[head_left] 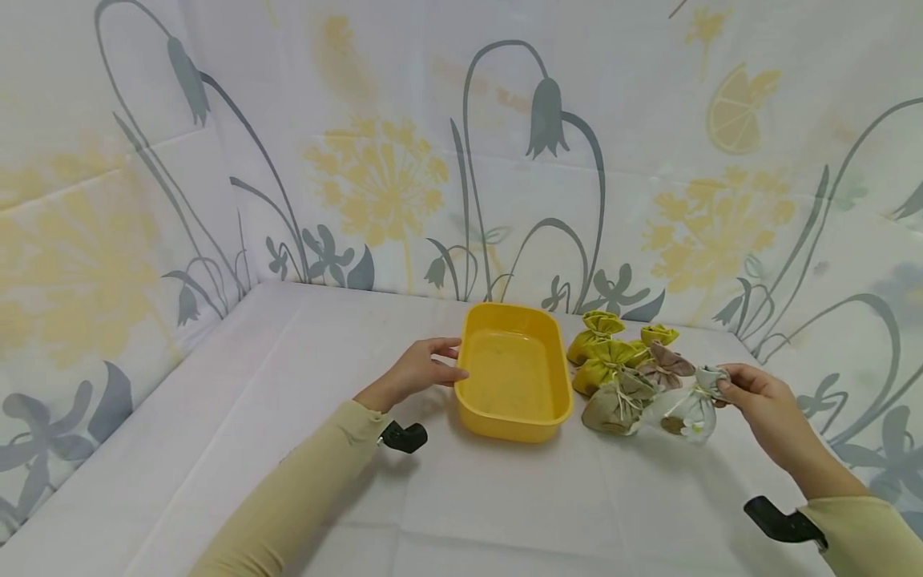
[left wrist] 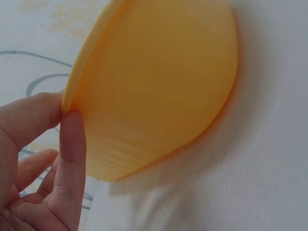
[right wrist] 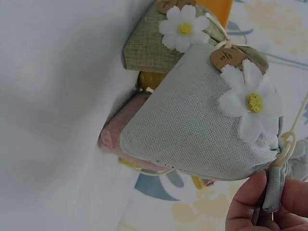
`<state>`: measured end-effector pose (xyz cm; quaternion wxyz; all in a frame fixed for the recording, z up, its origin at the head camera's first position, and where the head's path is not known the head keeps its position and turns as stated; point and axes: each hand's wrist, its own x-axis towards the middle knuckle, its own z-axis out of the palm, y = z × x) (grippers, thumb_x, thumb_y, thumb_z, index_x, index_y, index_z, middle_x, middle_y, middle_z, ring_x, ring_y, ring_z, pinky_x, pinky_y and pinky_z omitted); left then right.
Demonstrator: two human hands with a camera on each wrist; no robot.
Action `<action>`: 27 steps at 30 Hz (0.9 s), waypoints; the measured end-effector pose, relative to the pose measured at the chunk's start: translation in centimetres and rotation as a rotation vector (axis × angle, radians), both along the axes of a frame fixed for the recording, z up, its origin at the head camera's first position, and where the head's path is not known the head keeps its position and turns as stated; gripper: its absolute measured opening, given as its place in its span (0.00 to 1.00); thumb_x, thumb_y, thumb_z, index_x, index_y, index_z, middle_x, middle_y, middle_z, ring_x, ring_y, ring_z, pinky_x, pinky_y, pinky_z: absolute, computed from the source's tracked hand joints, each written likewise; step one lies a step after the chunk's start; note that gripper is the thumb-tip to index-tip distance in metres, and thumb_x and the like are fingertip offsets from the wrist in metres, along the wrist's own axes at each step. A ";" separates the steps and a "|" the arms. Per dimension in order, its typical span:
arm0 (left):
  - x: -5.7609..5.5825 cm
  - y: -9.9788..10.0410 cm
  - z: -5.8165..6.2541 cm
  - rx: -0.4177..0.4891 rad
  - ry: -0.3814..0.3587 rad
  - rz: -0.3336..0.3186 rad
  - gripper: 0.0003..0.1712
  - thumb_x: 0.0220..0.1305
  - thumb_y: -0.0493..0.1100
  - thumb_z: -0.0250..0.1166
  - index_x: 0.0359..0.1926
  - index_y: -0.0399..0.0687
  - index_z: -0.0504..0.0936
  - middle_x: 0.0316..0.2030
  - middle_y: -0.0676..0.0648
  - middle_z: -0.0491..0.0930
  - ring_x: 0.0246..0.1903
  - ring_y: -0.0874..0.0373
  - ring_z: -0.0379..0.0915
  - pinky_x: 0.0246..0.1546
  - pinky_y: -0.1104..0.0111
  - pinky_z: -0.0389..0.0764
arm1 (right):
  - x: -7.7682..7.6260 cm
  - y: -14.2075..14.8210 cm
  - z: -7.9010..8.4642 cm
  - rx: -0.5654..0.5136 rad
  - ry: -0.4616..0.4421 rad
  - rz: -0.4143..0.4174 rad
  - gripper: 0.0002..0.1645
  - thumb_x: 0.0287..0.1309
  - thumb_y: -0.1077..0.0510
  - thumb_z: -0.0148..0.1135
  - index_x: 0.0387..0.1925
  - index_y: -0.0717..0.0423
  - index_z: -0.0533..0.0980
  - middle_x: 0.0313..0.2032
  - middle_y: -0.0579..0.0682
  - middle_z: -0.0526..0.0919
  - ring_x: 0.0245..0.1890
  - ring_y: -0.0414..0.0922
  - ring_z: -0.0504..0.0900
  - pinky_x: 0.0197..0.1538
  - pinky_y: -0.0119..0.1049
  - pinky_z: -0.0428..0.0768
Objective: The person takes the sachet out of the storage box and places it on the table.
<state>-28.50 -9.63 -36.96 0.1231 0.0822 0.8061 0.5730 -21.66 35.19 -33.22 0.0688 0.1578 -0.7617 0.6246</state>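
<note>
A yellow plastic tub (head_left: pixel 512 369) stands on the white cloth. My left hand (head_left: pixel 425 370) pinches its left rim; in the left wrist view the thumb and a finger (left wrist: pixel 72 139) clamp that rim. My right hand (head_left: pixel 764 401) pinches the gathered neck of a pale grey drawstring pouch (right wrist: pixel 202 110), which has a white fabric daisy and a brown tag on it. Beside it sit a tan pouch (head_left: pixel 616 405) with a similar daisy and a dusty pink pouch (head_left: pixel 665 367), partly hidden behind the grey one.
Several yellow-green pouches (head_left: pixel 604 365) cluster right of the tub, behind the tan one. A floral-printed cloth (head_left: pixel 389 160) hangs as a backdrop behind the white-covered table (head_left: pixel 505 513). Black wrist-camera mounts (head_left: pixel 782 522) stick out near both sleeves.
</note>
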 end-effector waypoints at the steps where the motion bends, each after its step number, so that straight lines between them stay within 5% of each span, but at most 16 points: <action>1: 0.0 0.0 0.0 0.003 0.001 -0.002 0.37 0.54 0.40 0.70 0.65 0.43 0.66 0.53 0.42 0.73 0.35 0.55 0.80 0.43 0.63 0.79 | -0.1 0.1 0.0 -0.006 0.001 -0.001 0.20 0.65 0.72 0.45 0.35 0.45 0.78 0.31 0.38 0.80 0.29 0.34 0.75 0.34 0.21 0.72; 16: -0.2 0.0 0.0 0.046 0.022 -0.021 0.38 0.54 0.37 0.70 0.65 0.41 0.65 0.52 0.41 0.73 0.36 0.54 0.80 0.39 0.65 0.80 | -1.7 -0.1 -0.8 0.133 -0.066 -0.012 0.17 0.64 0.71 0.46 0.35 0.48 0.75 0.31 0.37 0.78 0.31 0.33 0.76 0.34 0.23 0.75; 27: 0.0 0.0 -0.1 0.034 0.015 -0.007 0.38 0.54 0.37 0.70 0.65 0.41 0.65 0.52 0.41 0.73 0.36 0.54 0.80 0.40 0.65 0.80 | -2.6 -0.9 -2.2 0.272 -0.157 -0.057 0.08 0.67 0.67 0.45 0.41 0.70 0.69 0.32 0.36 0.75 0.32 0.31 0.74 0.36 0.26 0.76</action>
